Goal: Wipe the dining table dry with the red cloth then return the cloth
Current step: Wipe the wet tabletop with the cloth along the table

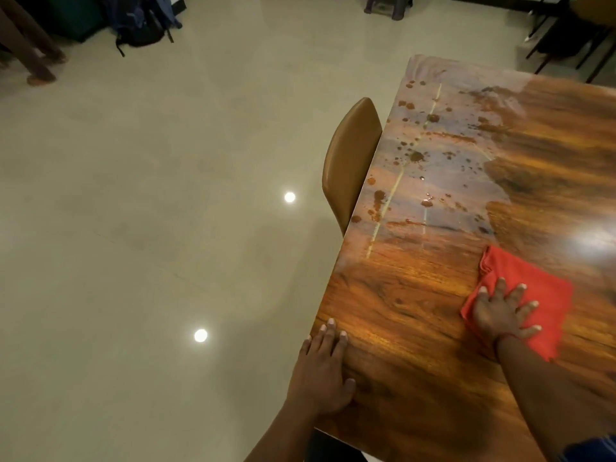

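The glossy wooden dining table (416, 328) fills the right side of the head view. Water drops and streaks (426, 161) lie across its far left part. A folded red cloth (530, 278) lies flat on the table near the right edge of the frame. My right hand (500, 311) presses down on the cloth's near left part, fingers spread. My left hand (323, 371) rests flat on the table's near left edge, holding nothing.
A tan chair (350, 158) is pushed in at the table's left side. Pale tiled floor (150, 211) spreads to the left. A dark backpack (143, 25) and a person's legs (30, 51) are at the far left; dark chairs (566, 31) stand at the far right.
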